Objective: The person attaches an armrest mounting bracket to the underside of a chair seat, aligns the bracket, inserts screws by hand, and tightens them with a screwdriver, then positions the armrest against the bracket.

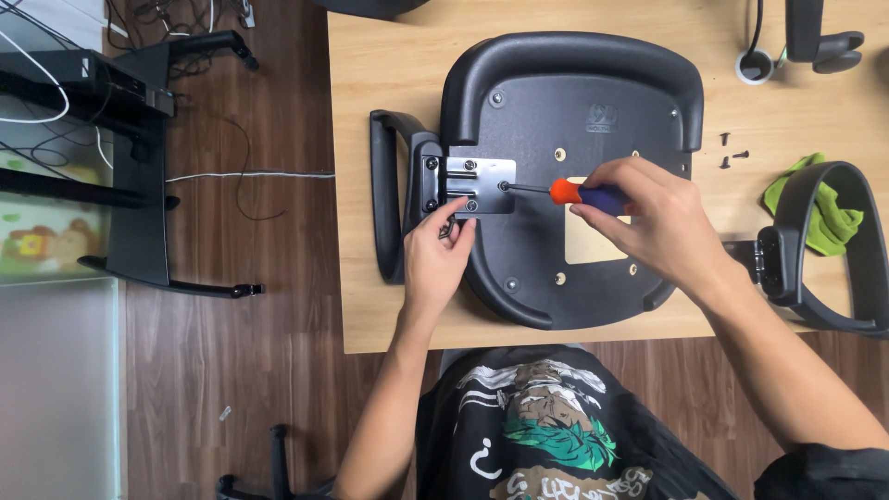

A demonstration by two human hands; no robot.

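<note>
item: black plastic chair seat (574,120), lying underside up on a light wooden table (370,315), centre of the frame. a black armrest (384,208) sits at its left edge, joined by a silver metal bracket (480,183) with several screws in it.

right hand (648,222): right of centre, fingers curled tight around the blue grip of a screwdriver (579,193) with an orange collar; the shaft runs leftward, its tip at a screw on the bracket's right edge.

left hand (435,259): just below the bracket, lower left of the seat; fingertips pressed together at the bracket's lower edge, apparently pinching something small, what exactly cannot be told.

also present: a second black armrest (833,250) at the right edge of the frame, lying partly over a green cloth (815,208); loose dark screws (732,153) on the table, upper right, well apart from both hands; a black stand and cables (139,167) on the brown floor, upper left.
</note>
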